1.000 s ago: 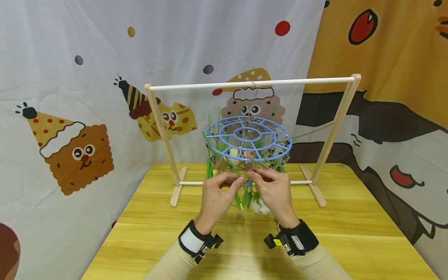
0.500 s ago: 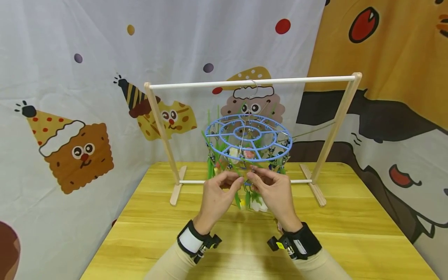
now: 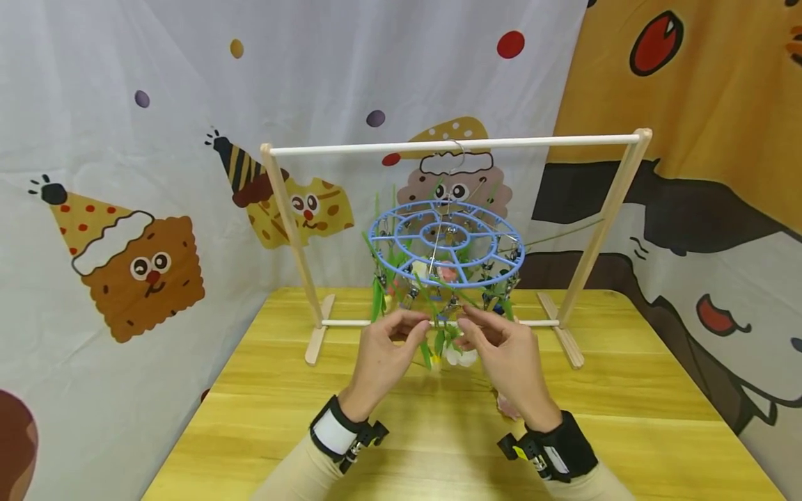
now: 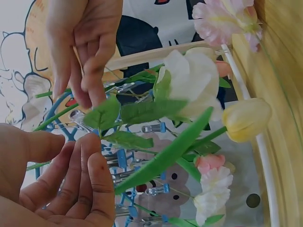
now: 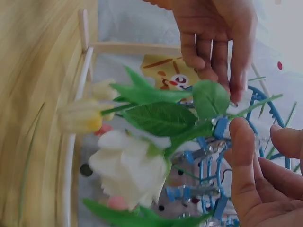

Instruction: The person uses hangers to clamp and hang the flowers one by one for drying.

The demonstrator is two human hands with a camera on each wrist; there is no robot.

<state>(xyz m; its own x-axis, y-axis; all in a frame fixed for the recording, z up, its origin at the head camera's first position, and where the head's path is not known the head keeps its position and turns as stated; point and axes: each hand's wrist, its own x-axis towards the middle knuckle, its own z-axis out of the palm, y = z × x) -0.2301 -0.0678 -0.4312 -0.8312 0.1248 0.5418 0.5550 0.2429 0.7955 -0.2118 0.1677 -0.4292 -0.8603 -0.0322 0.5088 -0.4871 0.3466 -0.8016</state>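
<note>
A round blue drying hanger (image 3: 464,273) with metal clips hangs from the rack, artificial flowers dangling below it. My left hand (image 3: 386,355) is bent beside the flower stems, thumb and index tip close together; whether a stem lies between them is hidden. My right hand (image 3: 510,358) is just right of the stems, its thumb and index finger apart with nothing between them. In the right wrist view a white flower (image 5: 130,165) and green leaves (image 5: 161,118) hang between the hands by a blue-tipped clip (image 5: 220,127). A yellow tulip (image 4: 247,119) hangs nearby in the left wrist view.
The wooden rack's white top bar (image 3: 351,149) carries the hanger's hook. Its lower bar (image 3: 344,323) crosses behind the flowers. A pink flower (image 3: 507,406) lies on the wooden table (image 3: 426,452) near my right wrist. A cartoon-printed cloth (image 3: 313,76) hangs behind.
My right hand has drawn away from the clip and moved right and slightly down, its thumb and fingers parting. The clip now shows below the hanger. My left hand has hardly moved.
</note>
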